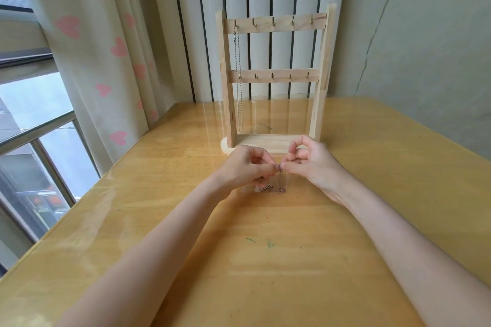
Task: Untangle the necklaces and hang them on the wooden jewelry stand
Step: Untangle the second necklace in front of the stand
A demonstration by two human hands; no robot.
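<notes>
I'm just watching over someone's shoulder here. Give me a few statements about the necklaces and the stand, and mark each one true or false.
1. A silver chain already hangs from the top bar's leftmost hook on the wooden stand. True.
2. Both hands pinch the second necklace between them. True: left hand, right hand.
3. Every hook on the lower bar holds a necklace. False: none hangs from them.
4. The stand lies flat on the table. False: it stands upright.
</notes>
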